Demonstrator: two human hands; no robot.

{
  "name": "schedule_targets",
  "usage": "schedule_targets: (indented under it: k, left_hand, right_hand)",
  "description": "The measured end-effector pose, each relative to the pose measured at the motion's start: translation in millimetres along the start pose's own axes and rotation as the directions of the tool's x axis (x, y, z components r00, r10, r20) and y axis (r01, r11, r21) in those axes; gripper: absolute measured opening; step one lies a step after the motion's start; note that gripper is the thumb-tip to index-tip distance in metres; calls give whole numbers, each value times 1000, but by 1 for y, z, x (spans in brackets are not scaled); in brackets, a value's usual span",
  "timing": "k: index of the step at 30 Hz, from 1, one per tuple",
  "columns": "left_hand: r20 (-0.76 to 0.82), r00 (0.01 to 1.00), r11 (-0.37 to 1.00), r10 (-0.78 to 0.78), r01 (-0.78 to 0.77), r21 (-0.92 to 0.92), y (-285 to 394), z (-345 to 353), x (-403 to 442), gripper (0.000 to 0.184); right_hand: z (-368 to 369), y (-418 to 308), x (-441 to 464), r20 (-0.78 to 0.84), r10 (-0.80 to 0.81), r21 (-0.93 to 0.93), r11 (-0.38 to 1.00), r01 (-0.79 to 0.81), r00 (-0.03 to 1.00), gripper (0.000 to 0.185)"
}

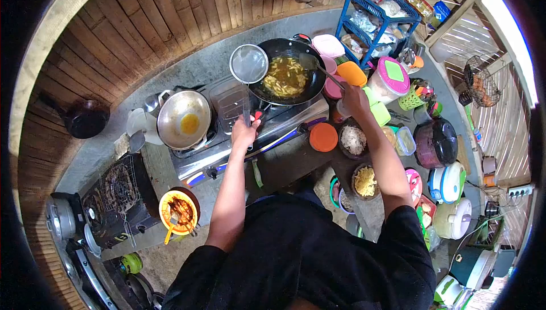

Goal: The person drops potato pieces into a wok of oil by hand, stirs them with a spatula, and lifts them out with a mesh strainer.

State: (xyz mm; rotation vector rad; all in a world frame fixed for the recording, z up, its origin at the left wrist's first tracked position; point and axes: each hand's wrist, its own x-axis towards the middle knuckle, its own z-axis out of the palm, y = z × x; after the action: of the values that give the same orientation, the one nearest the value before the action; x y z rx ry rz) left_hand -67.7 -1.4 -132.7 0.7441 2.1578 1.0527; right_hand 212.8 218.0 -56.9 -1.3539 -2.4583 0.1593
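My left hand (pixel 243 133) is closed round the handle of a round mesh strainer (pixel 249 63), which is held up at the left rim of a black wok (pixel 267 97). Inside the wok, pale yellow pieces of food (pixel 284 77) lie in bubbling oil. My right hand (pixel 354 100) grips the long handle of a dark spatula (pixel 309 61), its blade over the right side of the wok. Both pans rest on a steel gas stove (pixel 187 165); the second, a silver wok (pixel 169 118), holds a little yellow oil.
An orange bowl (pixel 165 207) of red sauce stands front left, near a black grill stove (pixel 102 207). To the right are an orange lid (pixel 323 137), bowls of shredded white food (pixel 353 139) and yellow pieces (pixel 364 181), and several plastic tubs. A blue rack (pixel 372 23) stands behind.
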Motion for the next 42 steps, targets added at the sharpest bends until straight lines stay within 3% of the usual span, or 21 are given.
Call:
schedule_targets:
  k: [6, 8, 9, 10, 11, 12, 14, 18, 20, 24, 26, 29, 30, 32, 36, 42]
  left_hand:
    - [-8, 1000, 999, 6, -7, -31, 1, 0, -2, 29]
    - [2, 1000, 999, -14, 14, -38, 6, -2, -5, 25]
    - [2, 1000, 999, -13, 13, -38, 5, -1, -5, 25]
    - [-6, 1000, 1000, 2, -2, -27, 4, 0, -4, 25]
    - [-15, 1000, 1000, 16, -17, -17, 3, 0, -3, 25]
    - [-17, 1000, 1000, 16, -16, -18, 2, 0, -3, 25]
    - [-7, 1000, 999, -24, 24, -27, 0, 1, -1, 31]
    - [-5, 1000, 1000, -26, 26, -12, -1, 2, -1, 30]
    - [-7, 1000, 1000, -9, 9, 16, -6, 3, 2, 30]
    - [-2, 1000, 1000, -30, 30, 7, -2, 2, -2, 29]
    - [2, 1000, 999, -20, 20, -38, -3, 3, -1, 29]
    - [14, 999, 999, -34, 35, -38, 3, 0, -4, 29]
    - [16, 999, 999, -32, 32, -34, 3, 0, -4, 29]
    - [24, 1000, 1000, -12, 13, -25, 4, 0, -4, 25]
    - [25, 1000, 1000, -15, 15, -17, 6, -1, -6, 27]
    - [5, 1000, 999, 14, -14, 33, 6, -2, -7, 29]
  right_hand:
    - [5, 17, 7, 185, -114, -52, 991, 125, 976, 20]
    - [25, 36, 14, 261, -416, -15, 901, 434, 871, 22]
    - [17, 25, 11, 260, -415, -15, 901, 434, 872, 22]
    - [1, 2, 4, 382, -225, 146, 972, 182, 897, 24]
    - [-9, -11, 1, 522, -53, 263, 959, -101, 851, 27]
    - [1, -9, 1, 522, -55, 263, 960, -99, 851, 27]
    - [29, 0, 0, 604, 63, 362, 867, -344, 794, 32]
    - [13, -25, -11, 514, 100, 388, 859, -335, 852, 31]
    - [24, -22, -12, 140, -37, 442, 897, -29, 989, 29]
    - [36, -40, -24, -42, 42, 236, 971, -31, 998, 29]
    - [45, -52, -31, -100, 156, 142, 980, -141, 983, 31]
    - [72, -54, -38, -195, 198, 171, 971, -166, 961, 32]
    - [73, -56, -38, -196, 202, 173, 970, -169, 960, 32]
    - [73, -57, -38, -1, 220, 153, 964, -217, 976, 28]
    - [76, -56, -36, -24, 145, 235, 962, -136, 989, 25]
    - [45, -74, -40, 221, 128, 456, 863, -219, 967, 27]
